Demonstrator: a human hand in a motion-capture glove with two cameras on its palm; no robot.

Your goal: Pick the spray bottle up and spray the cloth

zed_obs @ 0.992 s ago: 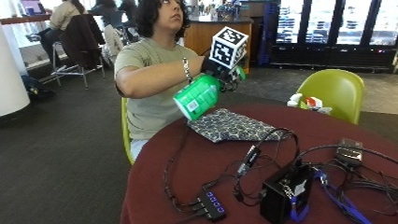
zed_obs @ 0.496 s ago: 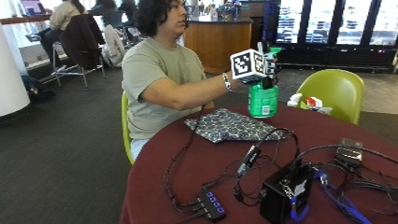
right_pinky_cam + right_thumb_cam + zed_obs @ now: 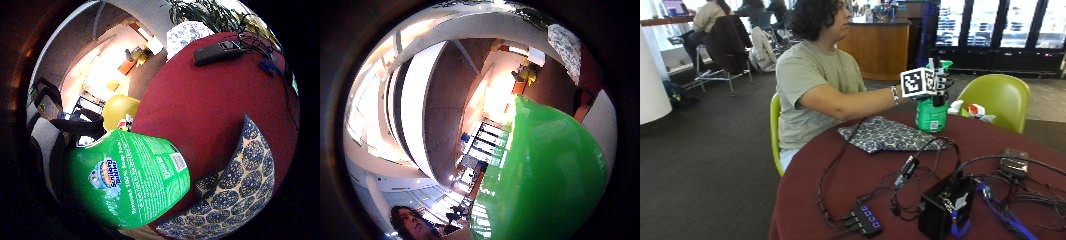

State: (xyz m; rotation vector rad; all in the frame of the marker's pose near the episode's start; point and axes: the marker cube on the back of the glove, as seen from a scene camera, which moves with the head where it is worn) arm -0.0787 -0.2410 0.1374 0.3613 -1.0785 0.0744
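at the left of the outside frame sits the person [image 3: 814, 85] on a yellow-green chair, right arm stretched toward the middle of the picture. below that arm, in the centre, the patterned cloth [image 3: 889, 135] lies flat on the red table [image 3: 840, 200], near the table's far edge. just right of the cloth, centre-right, the green spray bottle [image 3: 931, 112] stands upright with its base on or just above the table; contact cannot be told. the gloved right hand [image 3: 936, 85] is wrapped around the bottle's neck below the trigger head, fingers curled on it. in the little-finger palm view the bottle's label fills the lower left and the cloth's corner lies just beside its base.

further right sit a second green chair [image 3: 996, 97], then cables and a black box [image 3: 946, 210] in the lower right.

risks, as a judgement: the nozzle's direction is not readable here, so a squeeze now could wet the table or the electronics instead of the cloth. tilting the bottle toward the cloth could let it slip in the glove, and a low sweep could snag the cable lying near the cloth.
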